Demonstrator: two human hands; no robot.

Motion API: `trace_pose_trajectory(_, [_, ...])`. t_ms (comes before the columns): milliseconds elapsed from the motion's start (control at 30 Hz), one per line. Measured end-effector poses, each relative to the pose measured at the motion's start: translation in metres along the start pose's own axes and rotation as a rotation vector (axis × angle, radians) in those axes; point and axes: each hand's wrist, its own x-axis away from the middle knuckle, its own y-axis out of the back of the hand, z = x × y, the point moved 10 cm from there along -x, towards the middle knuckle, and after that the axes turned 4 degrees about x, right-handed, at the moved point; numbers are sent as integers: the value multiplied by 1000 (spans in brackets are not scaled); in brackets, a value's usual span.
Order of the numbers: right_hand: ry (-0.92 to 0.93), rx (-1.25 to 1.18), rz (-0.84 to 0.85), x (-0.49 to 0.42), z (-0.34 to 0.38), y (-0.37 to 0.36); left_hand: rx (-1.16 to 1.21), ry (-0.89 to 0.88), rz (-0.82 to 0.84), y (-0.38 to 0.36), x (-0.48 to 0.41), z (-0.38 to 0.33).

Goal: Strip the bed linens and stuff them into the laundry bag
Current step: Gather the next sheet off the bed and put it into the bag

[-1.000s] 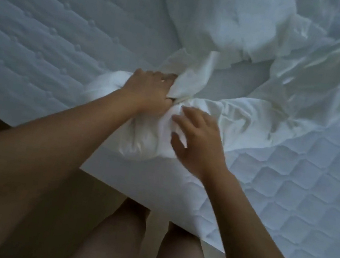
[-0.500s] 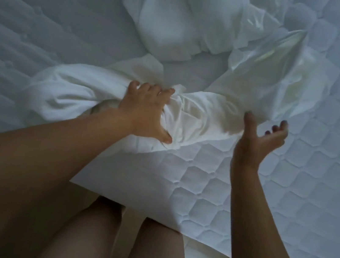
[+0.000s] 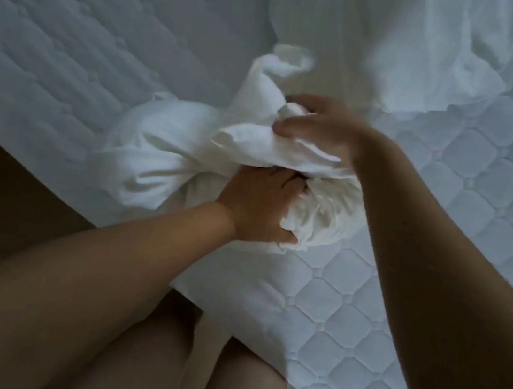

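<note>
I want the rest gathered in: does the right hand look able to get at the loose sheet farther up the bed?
Likely yes, once it lets go: the right hand grips a fold of the bundle, but nothing lies between it and the loose sheet just beyond.

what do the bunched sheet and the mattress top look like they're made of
Sheet: thin woven cloth, probably cotton or a blend, matte white; it creases and bunches softly. Mattress: padded quilted fabric, faint sheen, stitched into raised pads.

bedroom | bare quilted mattress (image 3: 427,339) | rumpled white bed linens (image 3: 356,42)
</note>
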Motion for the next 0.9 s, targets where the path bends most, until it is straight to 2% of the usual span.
trace_pose_trajectory(100, [47, 530, 25, -18, 27, -37, 29, -58, -182, 10, 22, 1])
trace_pose_trajectory(167, [41, 719, -21, -24, 25, -44, -58, -135, -282, 23, 38, 2])
trace_pose_trajectory(233, [59, 826, -66, -27, 25, -46, -181, -126, -260, 38, 45, 13])
trace_pose_trajectory(267, [78, 863, -85, -28, 25, -46, -212, -95, -177, 39, 43, 20])
trace_pose_trajectory(367, [91, 762, -99, -27, 24, -43, -264, 6, 204, 21, 31, 39])
trace_pose_trajectory(400, [85, 677, -95, -27, 22, -39, -286, 18, 272, 16, 29, 45])
trace_pose_trajectory(533, [107, 624, -46, -28, 21, -39, -312, 108, 338, 20, 27, 84])
trace_pose_trajectory(600, [99, 630, -83, -26, 24, -39, -263, 185, 402, 16, 25, 99])
trace_pose_trajectory(700, [145, 648, -272, -11, 33, -33, -178, 237, 447, 9, 16, 105])
trace_pose_trajectory(800, [157, 525, -613, 38, 26, -31, -132, 286, 440, 10, 8, 113])
trace_pose_trajectory(867, [15, 326, -851, 83, 1, -39, -74, 337, 433, 13, 3, 115])
trace_pose_trajectory(900, [-103, 195, -915, 104, -16, -50, -50, 358, 436, 13, 1, 115])
